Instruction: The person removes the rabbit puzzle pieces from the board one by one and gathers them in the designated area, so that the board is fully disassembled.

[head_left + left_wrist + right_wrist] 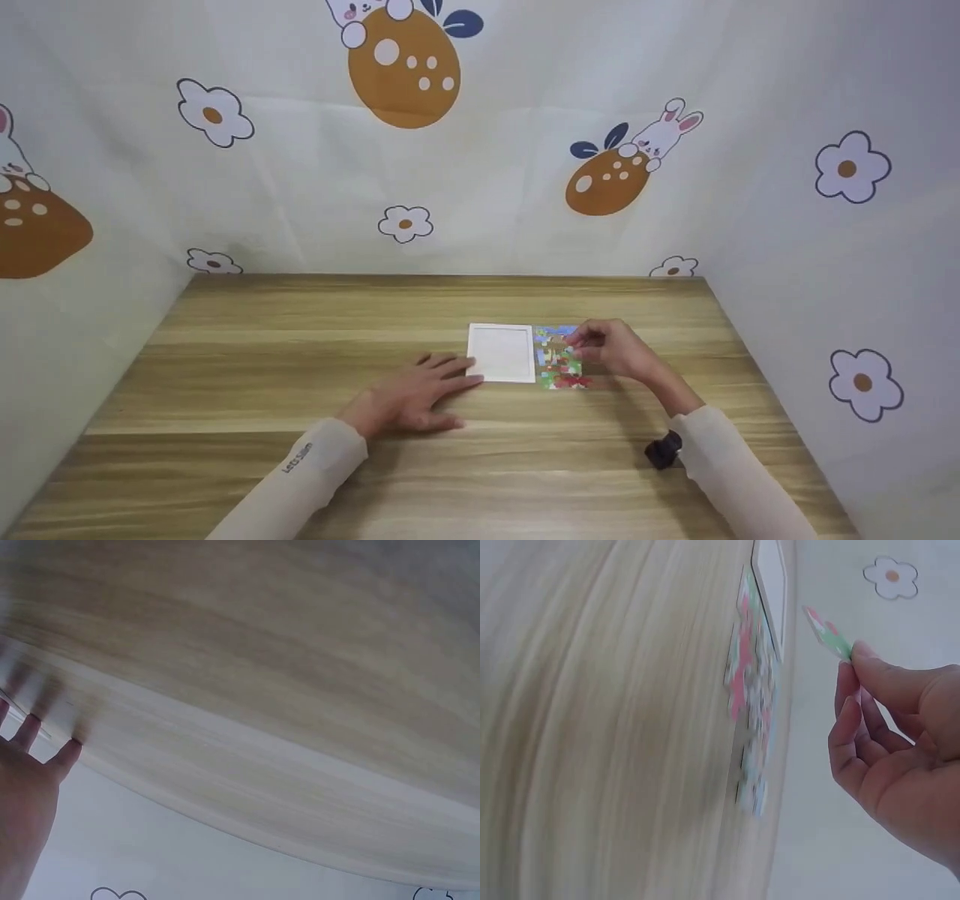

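A white square puzzle tray (pixel 501 354) with a raised rim lies on the wooden table, its inside bare. The fingertips of my left hand (pixel 420 391) rest at its lower left edge, fingers straight and spread. Right beside the tray is a colourful patch of jigsaw pieces (pixel 559 364), some fitted together with gaps between them. Over its right side hovers my right hand (pixel 616 350). In the right wrist view, thumb and index finger of that hand (pixel 900 735) pinch a jigsaw piece (pixel 828 633) in green, pink and white, raised off the table.
A small black device (pixel 663 451) is by the right wrist at the sleeve cuff. Behind the table (pixel 300 315) and along its sides hangs a pale curtain (pixel 510 225) printed with flowers and rabbits.
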`<state>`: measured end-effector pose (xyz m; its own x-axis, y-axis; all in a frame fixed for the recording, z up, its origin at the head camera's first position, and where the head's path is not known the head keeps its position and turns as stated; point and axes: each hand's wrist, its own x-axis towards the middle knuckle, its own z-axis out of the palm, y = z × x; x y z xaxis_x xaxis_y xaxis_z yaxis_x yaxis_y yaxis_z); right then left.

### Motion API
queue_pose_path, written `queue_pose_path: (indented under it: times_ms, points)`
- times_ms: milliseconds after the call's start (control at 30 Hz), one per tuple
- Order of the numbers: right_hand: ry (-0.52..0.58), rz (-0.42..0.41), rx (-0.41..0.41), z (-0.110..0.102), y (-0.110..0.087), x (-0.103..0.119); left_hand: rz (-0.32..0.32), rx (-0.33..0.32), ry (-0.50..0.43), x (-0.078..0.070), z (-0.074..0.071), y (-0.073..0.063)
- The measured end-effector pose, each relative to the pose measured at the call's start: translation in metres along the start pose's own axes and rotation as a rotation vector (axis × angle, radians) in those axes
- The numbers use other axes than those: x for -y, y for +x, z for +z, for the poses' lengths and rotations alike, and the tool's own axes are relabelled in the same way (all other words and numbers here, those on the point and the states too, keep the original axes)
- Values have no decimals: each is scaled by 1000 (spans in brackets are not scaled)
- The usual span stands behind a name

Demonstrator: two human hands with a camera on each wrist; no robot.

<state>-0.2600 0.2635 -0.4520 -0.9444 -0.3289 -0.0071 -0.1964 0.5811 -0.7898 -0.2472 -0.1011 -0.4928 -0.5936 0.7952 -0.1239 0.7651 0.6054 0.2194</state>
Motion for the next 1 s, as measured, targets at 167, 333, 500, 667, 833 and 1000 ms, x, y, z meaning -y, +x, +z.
queue_pose_path:
  times_ms: [167,333,500,667,833,1000]
  points:
    - [-14,-1,-7,-13,-12,-14,16,-21,13,3,1,-4]
    - [-42,35,3,-20,-18,-24,-7,2,14,5,1,-6]
    - [-76,94,18,-20,-18,-31,-17,1,3,5,0,-8]
    - [-74,149,22,-17,-17,-38,-31,12,18,4,0,-9]
    - [-108,175,13,-14,-19,-39,-33,17,15,4,1,-10]
    - [-154,179,31,-11,-22,-36,-15,-13,21,4,1,-11]
